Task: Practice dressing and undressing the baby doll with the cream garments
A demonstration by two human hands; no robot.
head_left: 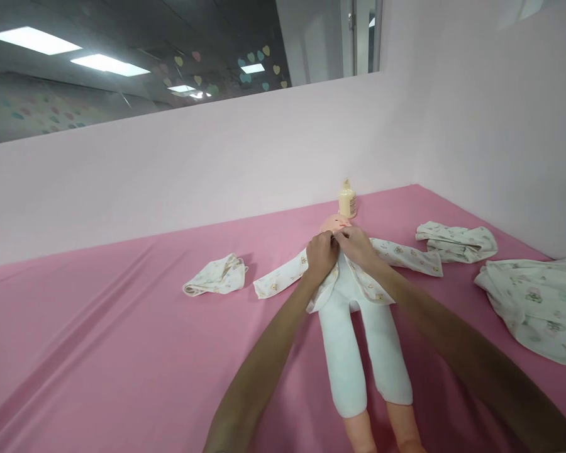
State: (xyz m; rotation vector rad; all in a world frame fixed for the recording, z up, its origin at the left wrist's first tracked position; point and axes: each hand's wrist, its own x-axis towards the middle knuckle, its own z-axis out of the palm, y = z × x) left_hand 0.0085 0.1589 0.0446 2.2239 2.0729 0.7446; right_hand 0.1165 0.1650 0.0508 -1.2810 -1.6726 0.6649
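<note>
A baby doll (pixel 336 223) lies on its back on the pink sheet (pixel 122 327), head away from me, in white trousers (pixel 358 340) and an open printed shirt (pixel 405 255) with sleeves spread out. My left hand (pixel 321 255) and my right hand (pixel 356 244) meet at the doll's chest just below the chin. Both are closed, pinching the shirt's front edges near the collar.
A small cream bottle (pixel 348 199) stands behind the doll's head by the pink wall. A folded printed cloth (pixel 216 275) lies to the left. Two more printed garments, one (pixel 457 241) and a larger one (pixel 532 305), lie at the right.
</note>
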